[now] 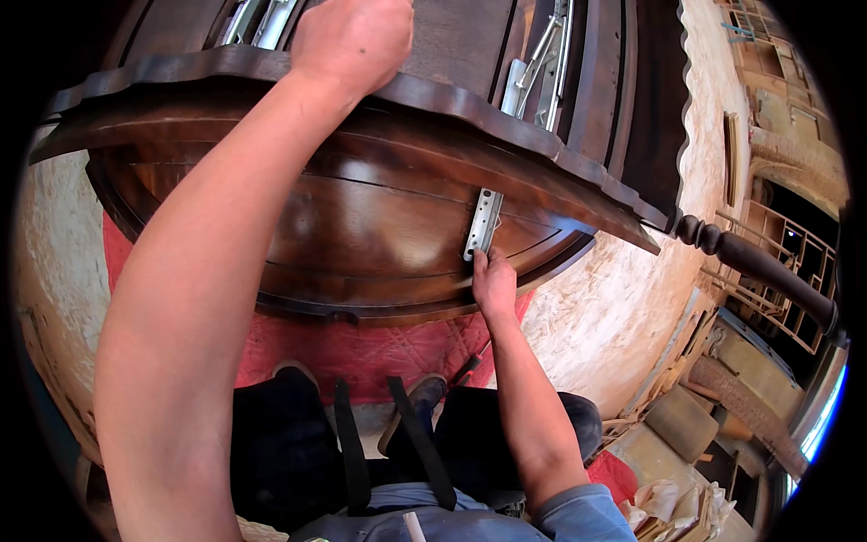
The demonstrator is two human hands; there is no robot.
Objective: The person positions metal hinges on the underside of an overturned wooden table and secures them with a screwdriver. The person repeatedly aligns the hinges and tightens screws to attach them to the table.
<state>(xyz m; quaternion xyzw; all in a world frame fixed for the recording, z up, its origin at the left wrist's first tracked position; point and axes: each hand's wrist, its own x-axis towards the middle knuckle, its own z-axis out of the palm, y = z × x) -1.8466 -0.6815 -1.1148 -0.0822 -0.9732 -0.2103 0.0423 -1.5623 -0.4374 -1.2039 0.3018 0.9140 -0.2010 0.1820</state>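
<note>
Metal plate point(485, 217) with a row of holes is the centre of our work: it lies at the shiny brown curved panel point(375, 226), to the right of its middle, below the dark wavy edge point(452, 104). Our right hand point(495, 285) is at the lower end of this plate, with thumb and finger near together and seeming to touch the metal there; whether they really pinch it or only steady it, we cannot tell. Our left hand point(354, 41) is far up, over the wavy edge, and the view cuts off its fingers, so we cannot tell if they are apart or closed on something.

On the wood above the edge we see two other metal parts, a left fitting point(273, 25) and a right fitting point(554, 77). From this we judge that the step in hand is the placing or the checking of the plate on the panel. The next move, in our opinion, calls for a right hand which holds the plate straight, and for care that the panel does not tip towards the red cloth point(298, 348) below, because then the plate could go out of line
</note>
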